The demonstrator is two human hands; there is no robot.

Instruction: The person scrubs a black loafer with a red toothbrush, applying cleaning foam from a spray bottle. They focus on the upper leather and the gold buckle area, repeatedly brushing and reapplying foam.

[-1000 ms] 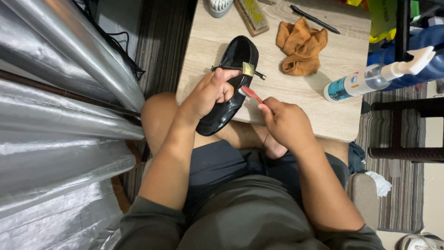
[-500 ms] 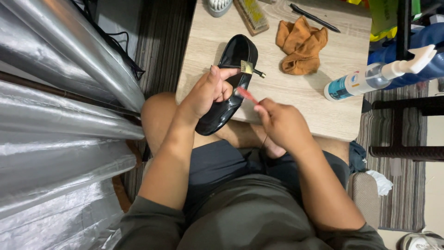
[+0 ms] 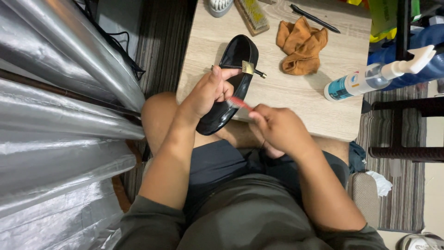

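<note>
Head view: fingers of the right hand (image 3: 277,129) pinch a red tool (image 3: 239,103), its tip angled toward 10 o'clock against a black shoe (image 3: 233,69). The left hand (image 3: 210,92) curls around the shoe's middle, thumb on top near the gold buckle (image 3: 248,67), steadying it with the heel off the table (image 3: 319,99) edge, above the knee. At 1 o'clock from the shoe lies an orange cloth (image 3: 300,46); at 3 o'clock, a spray bottle (image 3: 370,79) on its side. A brush (image 3: 252,16) sits at 12, a black pen (image 3: 314,18) beside it.
</note>
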